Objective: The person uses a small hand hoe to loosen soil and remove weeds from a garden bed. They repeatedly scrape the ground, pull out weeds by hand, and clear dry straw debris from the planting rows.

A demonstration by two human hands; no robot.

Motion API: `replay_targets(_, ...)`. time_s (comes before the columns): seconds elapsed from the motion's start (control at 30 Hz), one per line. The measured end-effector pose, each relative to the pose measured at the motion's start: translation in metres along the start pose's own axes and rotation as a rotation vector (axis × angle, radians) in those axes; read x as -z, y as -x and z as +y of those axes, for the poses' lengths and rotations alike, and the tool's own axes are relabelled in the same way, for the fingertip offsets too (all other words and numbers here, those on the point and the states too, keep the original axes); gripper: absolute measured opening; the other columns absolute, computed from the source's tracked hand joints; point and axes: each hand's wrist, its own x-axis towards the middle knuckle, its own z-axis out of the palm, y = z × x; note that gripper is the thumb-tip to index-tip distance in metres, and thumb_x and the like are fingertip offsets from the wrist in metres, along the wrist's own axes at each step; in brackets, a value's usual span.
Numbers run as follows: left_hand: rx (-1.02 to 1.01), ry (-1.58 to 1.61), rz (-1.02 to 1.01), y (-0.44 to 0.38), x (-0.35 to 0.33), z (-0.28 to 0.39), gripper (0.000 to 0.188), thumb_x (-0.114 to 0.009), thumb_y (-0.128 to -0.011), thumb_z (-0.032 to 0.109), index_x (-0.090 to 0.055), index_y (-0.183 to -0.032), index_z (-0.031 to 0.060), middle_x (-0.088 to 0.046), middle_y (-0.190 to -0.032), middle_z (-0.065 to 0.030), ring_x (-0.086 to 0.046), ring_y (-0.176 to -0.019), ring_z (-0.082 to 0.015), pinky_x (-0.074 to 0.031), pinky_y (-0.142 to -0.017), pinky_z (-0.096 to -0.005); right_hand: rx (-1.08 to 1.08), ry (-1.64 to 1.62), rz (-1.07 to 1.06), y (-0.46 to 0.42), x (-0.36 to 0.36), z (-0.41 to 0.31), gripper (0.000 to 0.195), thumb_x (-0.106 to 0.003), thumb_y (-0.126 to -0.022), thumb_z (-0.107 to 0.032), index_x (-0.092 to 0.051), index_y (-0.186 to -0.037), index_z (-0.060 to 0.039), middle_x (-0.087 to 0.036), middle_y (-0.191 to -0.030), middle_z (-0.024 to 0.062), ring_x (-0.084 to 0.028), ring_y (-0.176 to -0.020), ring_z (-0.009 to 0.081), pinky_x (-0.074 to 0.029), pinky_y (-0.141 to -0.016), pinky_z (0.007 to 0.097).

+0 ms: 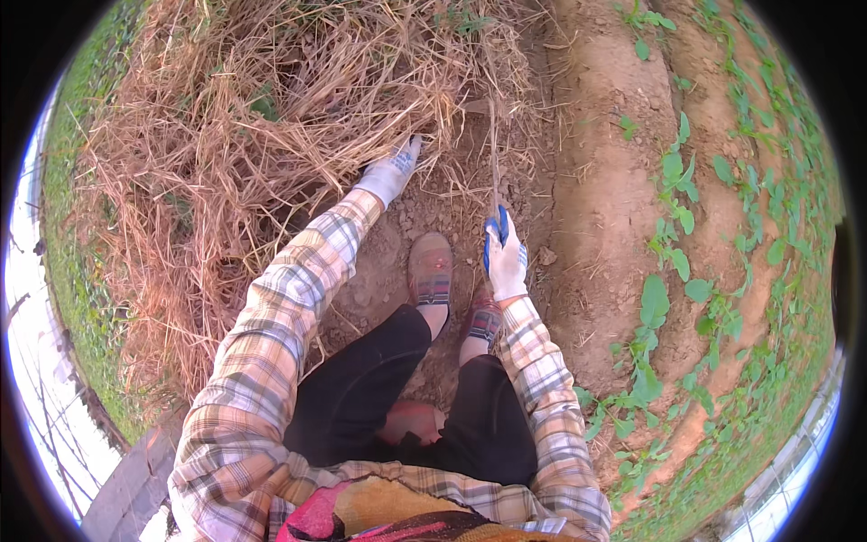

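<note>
My left hand [394, 169], in a white work glove, reaches into the edge of a large heap of dry straw [271, 115]; its fingertips are partly hidden among the stalks, and whether it grips them does not show. My right hand [506, 254], in a white glove with blue palm and fingers, is closed around the near end of a thin stick-like handle [494, 156]. The handle runs away from me along the heap's right edge, and its far end is lost in the straw.
Bare soil [372, 261] lies under my feet in patterned shoes [431, 267]. On the right run raised soil beds [603, 203] with rows of green leafy seedlings [670, 169]. Grass [74, 223] borders the far left, and a grey sheet [135, 484] lies at the lower left.
</note>
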Motion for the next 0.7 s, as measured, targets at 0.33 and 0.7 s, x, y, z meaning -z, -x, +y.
replay_targets(0.33, -0.101, 0.202, -0.118, 0.015, 0.049, -0.025, 0.025, -0.057, -0.080, 0.016, -0.052, -0.104, 0.0106, -0.062, -0.094, -0.0097, -0.063, -0.090, -0.0289, -0.049, -0.077, -0.0433, -0.154, 0.282, -0.436, 0.103, 0.042, 0.038, 0.048, -0.052, -0.090, -0.037, -0.044, -0.133, -0.0182, -0.065, -0.090, 0.0195, -0.062, -0.081, 0.0374, -0.049, -0.070, 0.0437)
replay_targets(0.7, 0.194, -0.071, 0.195, 0.033, 0.126, -0.168, 0.050, -0.060, -0.085, 0.024, -0.043, -0.131, 0.0111, -0.062, -0.111, -0.0100, -0.063, -0.096, -0.0252, -0.051, -0.083, -0.0363, -0.035, 0.027, -0.188, 0.053, 0.045, 0.033, 0.046, -0.052, -0.091, -0.033, -0.045, -0.132, -0.0167, -0.063, -0.096, 0.0197, -0.062, -0.085, 0.0362, -0.049, -0.072, 0.0413)
